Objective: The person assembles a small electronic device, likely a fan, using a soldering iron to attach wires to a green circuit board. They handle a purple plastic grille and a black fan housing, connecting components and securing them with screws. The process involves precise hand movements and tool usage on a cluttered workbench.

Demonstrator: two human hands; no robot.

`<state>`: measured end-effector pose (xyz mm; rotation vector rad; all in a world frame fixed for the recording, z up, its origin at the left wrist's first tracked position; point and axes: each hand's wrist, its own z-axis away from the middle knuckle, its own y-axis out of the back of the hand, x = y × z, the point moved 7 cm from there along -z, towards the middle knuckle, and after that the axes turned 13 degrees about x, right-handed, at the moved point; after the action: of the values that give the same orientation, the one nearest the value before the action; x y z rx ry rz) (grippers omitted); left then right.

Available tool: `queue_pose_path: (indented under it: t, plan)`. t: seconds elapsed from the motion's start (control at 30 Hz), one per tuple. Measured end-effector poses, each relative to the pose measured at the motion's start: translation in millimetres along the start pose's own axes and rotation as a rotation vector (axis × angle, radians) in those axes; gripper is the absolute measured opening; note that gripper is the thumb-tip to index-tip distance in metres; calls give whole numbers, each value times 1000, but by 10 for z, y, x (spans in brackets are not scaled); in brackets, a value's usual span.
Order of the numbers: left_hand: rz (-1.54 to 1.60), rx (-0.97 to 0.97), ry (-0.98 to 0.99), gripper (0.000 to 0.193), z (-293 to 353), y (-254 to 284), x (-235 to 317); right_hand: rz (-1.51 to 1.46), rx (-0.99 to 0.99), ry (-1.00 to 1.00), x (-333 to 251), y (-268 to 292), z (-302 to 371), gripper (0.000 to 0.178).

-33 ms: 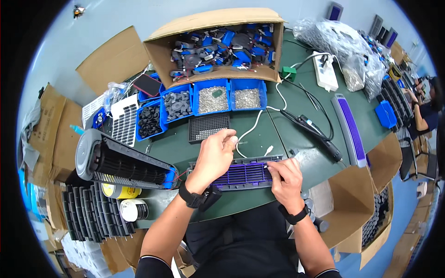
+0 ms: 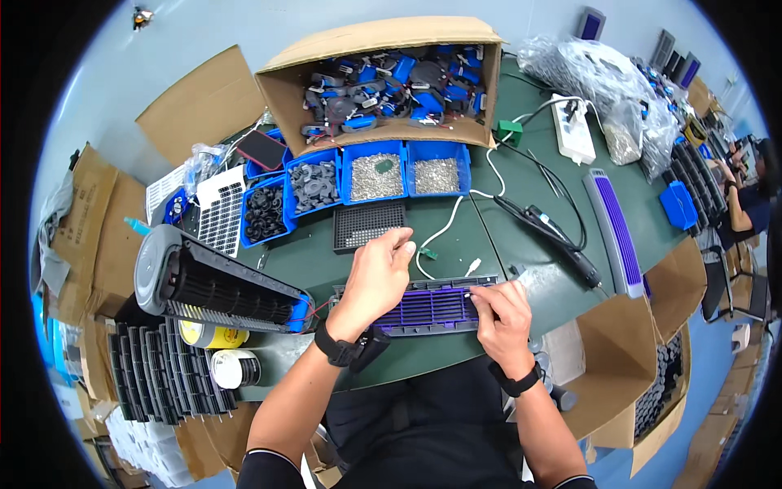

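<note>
A dark grille panel with purple slats (image 2: 423, 310) lies on the green table in front of me. Above its left part is my left hand (image 2: 376, 273), fingers and thumb drawn together; whatever they hold is hidden. Close by its fingertips shows a small green piece (image 2: 428, 254); whether it touches them I cannot tell. At the panel's right end my right hand (image 2: 503, 314) is closed in a pinch, a tiny pale bit showing at the fingertips. Left of the panel leans a tall dark fan housing (image 2: 220, 281) with red wires running toward my left wrist.
Blue bins (image 2: 375, 196) of screws and dark parts stand behind a black perforated tray (image 2: 350, 240). A cardboard box (image 2: 273, 106) of blue and grey parts sits beyond. Rightward lie an electric screwdriver (image 2: 562, 248), a purple-slatted panel (image 2: 615, 232) and a power strip (image 2: 573, 134). A co-worker sits far right.
A small green piece has come into sight beside my left fingertips. Both hands stay almost where they were; the whole view has shifted very slightly.
</note>
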<state>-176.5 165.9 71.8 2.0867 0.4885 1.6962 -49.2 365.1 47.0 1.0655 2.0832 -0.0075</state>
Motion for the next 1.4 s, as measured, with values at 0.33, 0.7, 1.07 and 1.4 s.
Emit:
queue_pose_path:
  t: [0.33,0.7,1.07,1.4]
  plan:
    - [-133,-110,-208,40,1130,1115,652,-11,-22,-5,-40,-27,-88,15]
    - [-546,140,-136,26,1096,3548,969,79,-108,71,56,3,86,7]
    - [-804,-101,-21,35,-262,4112,-1248,220,-129,231,-360,-108,-41,7]
    - [-952,-473,-109,68,-547,3299,-2653,330,-154,198,-456,-206,-30,9]
